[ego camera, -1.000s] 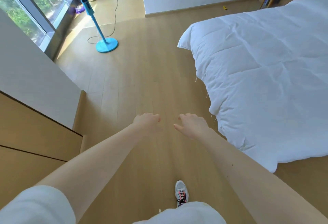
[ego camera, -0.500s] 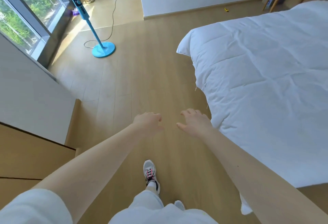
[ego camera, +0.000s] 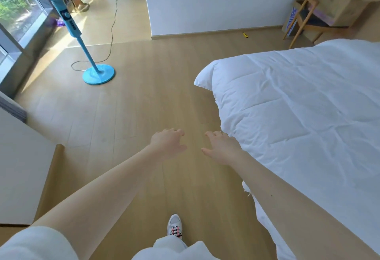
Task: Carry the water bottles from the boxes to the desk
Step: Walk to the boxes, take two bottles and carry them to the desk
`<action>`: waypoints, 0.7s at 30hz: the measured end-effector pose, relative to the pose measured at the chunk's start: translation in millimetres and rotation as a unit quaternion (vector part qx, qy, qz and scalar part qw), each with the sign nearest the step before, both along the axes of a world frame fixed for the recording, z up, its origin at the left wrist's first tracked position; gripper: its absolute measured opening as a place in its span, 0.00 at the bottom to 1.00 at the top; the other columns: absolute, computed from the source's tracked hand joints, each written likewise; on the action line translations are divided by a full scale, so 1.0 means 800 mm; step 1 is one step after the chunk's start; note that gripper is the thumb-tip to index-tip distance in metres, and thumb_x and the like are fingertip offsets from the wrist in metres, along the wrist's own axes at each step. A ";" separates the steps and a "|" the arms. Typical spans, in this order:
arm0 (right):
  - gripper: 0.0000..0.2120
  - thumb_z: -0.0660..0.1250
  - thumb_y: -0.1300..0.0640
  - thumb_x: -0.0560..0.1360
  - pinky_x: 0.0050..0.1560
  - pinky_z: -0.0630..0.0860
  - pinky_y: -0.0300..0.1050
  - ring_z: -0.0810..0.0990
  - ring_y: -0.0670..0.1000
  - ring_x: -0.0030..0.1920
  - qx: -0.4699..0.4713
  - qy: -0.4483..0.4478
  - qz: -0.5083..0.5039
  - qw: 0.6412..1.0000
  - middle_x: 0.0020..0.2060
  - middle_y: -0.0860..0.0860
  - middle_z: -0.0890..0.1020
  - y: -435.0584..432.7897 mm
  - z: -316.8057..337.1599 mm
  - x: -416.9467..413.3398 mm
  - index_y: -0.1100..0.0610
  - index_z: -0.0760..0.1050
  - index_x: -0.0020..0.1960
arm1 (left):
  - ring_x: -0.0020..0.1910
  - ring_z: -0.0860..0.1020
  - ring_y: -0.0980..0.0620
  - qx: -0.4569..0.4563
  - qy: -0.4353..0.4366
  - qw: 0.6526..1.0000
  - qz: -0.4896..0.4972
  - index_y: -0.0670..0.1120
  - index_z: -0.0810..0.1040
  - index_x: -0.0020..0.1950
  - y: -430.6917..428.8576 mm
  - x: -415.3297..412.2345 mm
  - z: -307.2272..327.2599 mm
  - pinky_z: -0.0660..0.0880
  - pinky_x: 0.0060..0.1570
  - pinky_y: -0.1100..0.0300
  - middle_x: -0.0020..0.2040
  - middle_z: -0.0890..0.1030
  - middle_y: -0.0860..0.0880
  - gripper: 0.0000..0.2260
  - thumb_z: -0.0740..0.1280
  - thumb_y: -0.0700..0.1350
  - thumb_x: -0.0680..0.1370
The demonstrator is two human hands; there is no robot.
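- Between bed [ego camera: 298, 105] and left-hand wall, above the wooden floor [ego camera: 154, 95]: left hand [ego camera: 167, 143] and right hand [ego camera: 222, 148] reach forward side by side without touching. The fingers of both are loosely spread and neither hand carries anything.
- Task objects: no water bottles are in view. They are presumably inside the cardboard boxes [ego camera: 339, 2] in the far right corner, which sit on and beside a wooden chair [ego camera: 308, 21] beyond the bed. The desk is also out of view.
- Step in hand, as judged: an empty-handed walk towards the boxes, with one shoe [ego camera: 174, 226] leading.
- Route: keep to the open floor along the bed's edge and round its near corner, with the right arm clear of the duvet.
- Hazards: the blue fan [ego camera: 81, 42] and its trailing cord [ego camera: 112, 33] lie well to the left, so no detour that way is needed. A small yellow item [ego camera: 245, 35] near the skirting lies close to the likely path and should be stepped past.
- On arrival: face the boxes squarely beside the chair legs and look inside an open box before reaching in. Keep both hands free, since the bottles' number and weight cannot be told from here.
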State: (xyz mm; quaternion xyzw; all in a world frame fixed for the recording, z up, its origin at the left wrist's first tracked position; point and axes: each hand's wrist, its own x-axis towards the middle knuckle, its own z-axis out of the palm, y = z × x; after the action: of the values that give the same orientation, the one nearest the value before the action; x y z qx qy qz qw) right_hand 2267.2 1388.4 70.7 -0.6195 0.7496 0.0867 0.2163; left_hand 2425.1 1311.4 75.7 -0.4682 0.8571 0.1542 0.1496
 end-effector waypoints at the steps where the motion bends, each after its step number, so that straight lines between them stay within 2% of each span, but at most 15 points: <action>1: 0.28 0.57 0.43 0.80 0.66 0.65 0.52 0.66 0.56 0.70 0.003 0.005 0.003 1.000 0.71 0.55 0.66 -0.026 0.003 0.003 0.54 0.57 0.76 | 0.66 0.71 0.46 -0.001 -0.001 1.000 0.002 0.50 0.64 0.74 -0.024 0.004 0.000 0.70 0.55 0.55 0.69 0.71 0.49 0.23 0.60 0.56 0.80; 8: 0.27 0.56 0.45 0.81 0.64 0.65 0.50 0.66 0.55 0.70 0.009 -0.002 0.013 1.000 0.71 0.53 0.67 -0.173 0.018 0.021 0.53 0.57 0.76 | 0.65 0.72 0.47 0.008 -0.005 1.000 0.018 0.51 0.65 0.74 -0.168 0.021 -0.002 0.70 0.54 0.55 0.67 0.73 0.49 0.23 0.60 0.56 0.80; 13: 0.27 0.56 0.44 0.81 0.64 0.65 0.50 0.66 0.55 0.70 0.026 0.005 0.017 1.000 0.71 0.53 0.67 -0.245 0.013 0.014 0.53 0.58 0.76 | 0.64 0.72 0.48 0.012 -0.008 1.000 0.018 0.51 0.65 0.73 -0.239 0.013 -0.006 0.69 0.50 0.56 0.67 0.73 0.50 0.22 0.60 0.56 0.80; 21: 0.27 0.57 0.44 0.80 0.65 0.66 0.51 0.67 0.55 0.69 0.031 0.000 0.053 0.998 0.70 0.53 0.68 -0.384 -0.011 -0.008 0.53 0.59 0.75 | 0.63 0.74 0.46 0.023 -0.010 0.998 0.060 0.50 0.67 0.72 -0.359 0.000 -0.021 0.73 0.57 0.54 0.66 0.74 0.48 0.23 0.62 0.56 0.79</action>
State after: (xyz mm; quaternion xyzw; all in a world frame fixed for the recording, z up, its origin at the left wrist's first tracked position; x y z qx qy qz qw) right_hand 2261.1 1081.0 61.6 -0.6511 0.7128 0.1210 0.2309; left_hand 2425.5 1024.3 59.1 -0.5163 0.8225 0.1778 0.1591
